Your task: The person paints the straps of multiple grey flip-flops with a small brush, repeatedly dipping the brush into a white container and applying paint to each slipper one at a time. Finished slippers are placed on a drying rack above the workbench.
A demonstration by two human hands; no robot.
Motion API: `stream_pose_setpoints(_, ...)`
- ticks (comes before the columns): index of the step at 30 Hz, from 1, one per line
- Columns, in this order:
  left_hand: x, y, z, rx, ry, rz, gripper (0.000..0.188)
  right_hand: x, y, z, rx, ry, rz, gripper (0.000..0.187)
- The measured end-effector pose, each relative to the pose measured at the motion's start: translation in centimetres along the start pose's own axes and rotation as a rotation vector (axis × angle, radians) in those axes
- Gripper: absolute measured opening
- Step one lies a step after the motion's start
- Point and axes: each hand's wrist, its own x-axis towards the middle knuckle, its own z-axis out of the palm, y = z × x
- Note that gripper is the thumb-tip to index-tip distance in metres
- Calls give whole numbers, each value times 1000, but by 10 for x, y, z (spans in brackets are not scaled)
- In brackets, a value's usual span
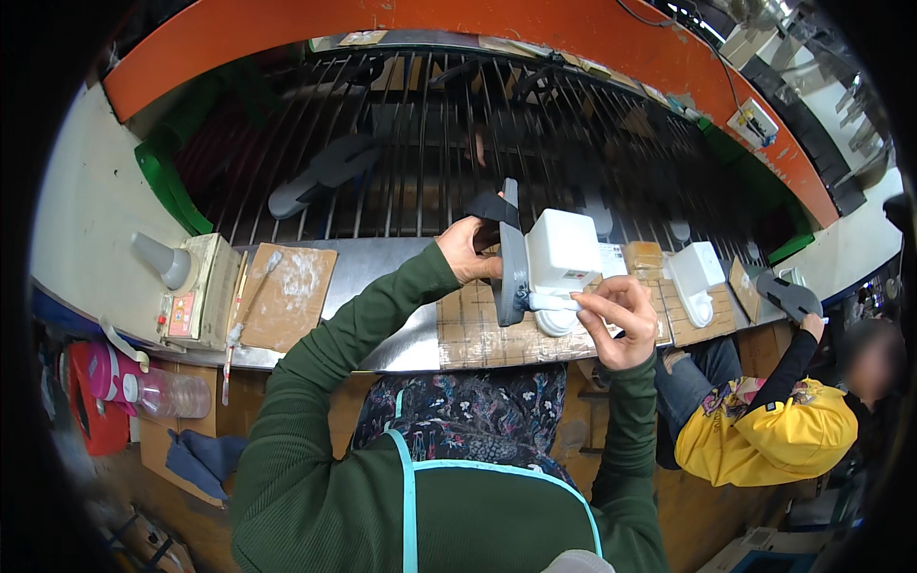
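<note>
head: shoe (510,239) lengthwise vertical, sole (516,275) rightward

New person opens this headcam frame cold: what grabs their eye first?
Probably the orange beam bending across the top, then a co-worker's bright yellow top at lower right. Near the centre, the left hand holds a grey sole-shaped piece, and the right hand holds a slim white tool up to its side. Just behind that tool, a white boxy stand stands out over the workbench.
</note>
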Motion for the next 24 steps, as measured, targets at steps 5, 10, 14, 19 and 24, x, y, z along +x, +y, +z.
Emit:
stream_pose_setpoints(5,4,6,2,-96,19,-148,80,17,-6,-8,-77,-9,-51,28)
stream_pose_setpoints(10,-3,12,6,-310,1,-245,74,32,-12,-13,-141,12,-130,28)
stream_pose_setpoints(14,-6,11,13,-243,79,-311,79,43,-16,-15,-143,6,-180,29)
stream_pose_setpoints(19,-12,21,22,-418,37,-392,87,56,-21,-18,-180,-5,-234,30)
stream_pose_setpoints(24,-29,34,39,-436,38,-479,113,63,-24,-18,-186,-11,-260,31)
